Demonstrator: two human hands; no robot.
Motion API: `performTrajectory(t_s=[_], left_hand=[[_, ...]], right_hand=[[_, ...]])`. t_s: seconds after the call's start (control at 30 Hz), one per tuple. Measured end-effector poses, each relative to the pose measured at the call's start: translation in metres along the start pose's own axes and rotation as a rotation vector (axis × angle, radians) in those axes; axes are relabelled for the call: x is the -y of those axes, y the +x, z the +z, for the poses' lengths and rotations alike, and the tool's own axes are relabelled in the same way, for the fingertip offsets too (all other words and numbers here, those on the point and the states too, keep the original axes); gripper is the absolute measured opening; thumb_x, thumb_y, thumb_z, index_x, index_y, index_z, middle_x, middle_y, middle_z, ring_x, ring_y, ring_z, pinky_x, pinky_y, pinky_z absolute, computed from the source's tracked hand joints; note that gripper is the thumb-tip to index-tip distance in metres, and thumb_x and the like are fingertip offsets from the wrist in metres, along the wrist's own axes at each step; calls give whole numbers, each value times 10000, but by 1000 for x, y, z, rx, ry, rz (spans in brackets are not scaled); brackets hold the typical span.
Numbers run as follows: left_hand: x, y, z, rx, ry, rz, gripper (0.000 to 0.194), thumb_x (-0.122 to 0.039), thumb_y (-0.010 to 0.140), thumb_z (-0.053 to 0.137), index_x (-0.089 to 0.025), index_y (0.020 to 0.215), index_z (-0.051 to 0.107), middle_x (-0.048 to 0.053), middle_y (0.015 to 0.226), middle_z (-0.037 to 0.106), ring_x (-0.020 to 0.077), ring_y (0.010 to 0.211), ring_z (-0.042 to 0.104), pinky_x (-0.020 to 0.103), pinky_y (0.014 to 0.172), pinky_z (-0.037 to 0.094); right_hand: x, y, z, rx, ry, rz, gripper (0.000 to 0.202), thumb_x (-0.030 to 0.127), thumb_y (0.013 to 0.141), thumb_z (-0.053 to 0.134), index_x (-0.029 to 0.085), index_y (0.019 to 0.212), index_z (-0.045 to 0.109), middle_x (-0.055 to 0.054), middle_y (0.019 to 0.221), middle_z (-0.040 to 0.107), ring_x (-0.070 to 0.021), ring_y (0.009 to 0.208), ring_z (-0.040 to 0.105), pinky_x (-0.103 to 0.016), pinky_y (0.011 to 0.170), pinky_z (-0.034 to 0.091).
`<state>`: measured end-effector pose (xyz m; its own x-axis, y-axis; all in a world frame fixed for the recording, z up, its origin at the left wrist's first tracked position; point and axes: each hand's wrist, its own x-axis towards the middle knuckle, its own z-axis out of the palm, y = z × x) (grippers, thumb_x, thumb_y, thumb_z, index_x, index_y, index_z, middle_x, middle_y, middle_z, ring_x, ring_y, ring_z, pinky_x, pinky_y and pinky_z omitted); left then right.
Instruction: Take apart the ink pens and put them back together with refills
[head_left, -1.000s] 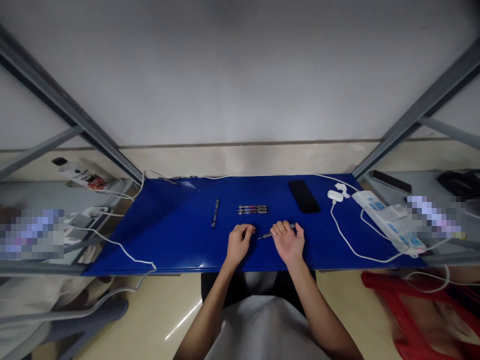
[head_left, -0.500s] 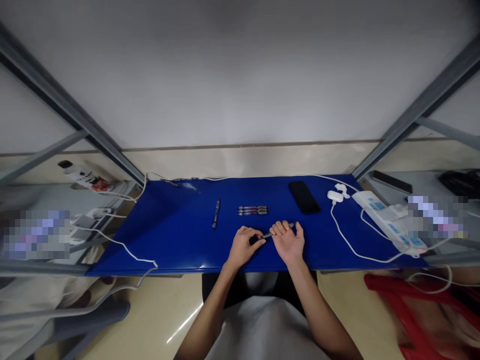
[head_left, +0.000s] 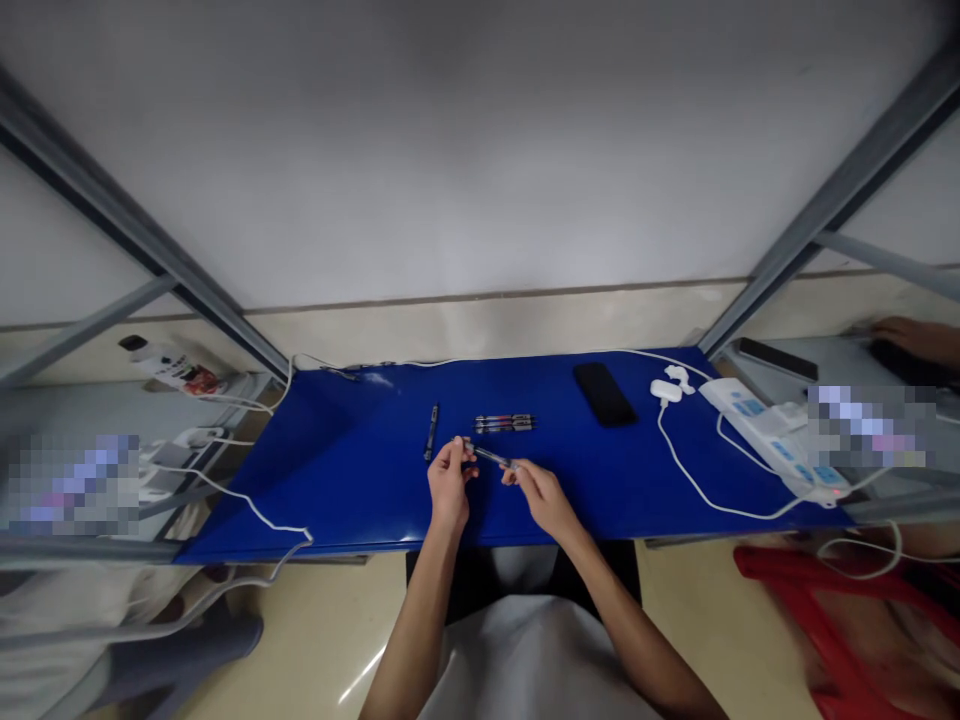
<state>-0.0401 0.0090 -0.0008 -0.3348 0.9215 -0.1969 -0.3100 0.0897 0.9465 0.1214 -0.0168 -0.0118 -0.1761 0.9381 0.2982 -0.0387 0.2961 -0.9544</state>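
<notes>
Between my two hands a pen (head_left: 493,457) is held above the front of the blue tabletop (head_left: 337,460). My left hand (head_left: 450,485) pinches its left end, fingers closed. My right hand (head_left: 538,492) is closed on the other end, thumb and fingers together. Just beyond my hands several pens (head_left: 505,423) lie side by side in a neat row. Another single pen (head_left: 432,432) rests to the left of them, pointing away from me. My fingers cover both ends of the held pen.
A black phone (head_left: 604,393) lies at the right back. Beside it are a white charger (head_left: 666,391), its cable and a white power strip (head_left: 776,440). On the left neighbouring desk stands a bottle (head_left: 176,366). At far right a co-worker's hand (head_left: 911,335) shows.
My hands have moved left with the pen, which now slopes the other way. My right hand has turned over from palm up. A co-worker's hand has appeared at far right.
</notes>
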Motion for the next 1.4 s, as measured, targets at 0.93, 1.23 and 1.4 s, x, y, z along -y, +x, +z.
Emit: performTrajectory(t_s=[0.93, 1.23, 1.4], left_hand=[[-24, 32, -32, -235, 1616, 603, 351, -364, 927, 415, -167, 874, 701, 104, 831, 673, 264, 861, 549, 357, 774, 379], [-14, 36, -34, -267, 1684, 595, 344, -372, 942, 415, -173, 872, 687, 95, 836, 658, 275, 875, 507, 352, 754, 366], [-13, 37, -34, -333, 1661, 611, 317, -386, 931, 449, -177, 848, 672, 97, 848, 624, 273, 889, 481, 350, 769, 371]], right_hand=[[3, -7, 12, 260, -943, -203, 262, 277, 985, 461, 199, 757, 563, -18, 737, 595, -173, 775, 532, -315, 794, 394], [3, -7, 12, 257, -935, -184, 252, 277, 982, 463, 205, 760, 555, -13, 744, 597, -174, 776, 537, -319, 811, 396], [3, -6, 13, 257, -932, -186, 263, 283, 987, 452, 205, 759, 557, -16, 741, 596, -175, 769, 532, -327, 815, 398]])
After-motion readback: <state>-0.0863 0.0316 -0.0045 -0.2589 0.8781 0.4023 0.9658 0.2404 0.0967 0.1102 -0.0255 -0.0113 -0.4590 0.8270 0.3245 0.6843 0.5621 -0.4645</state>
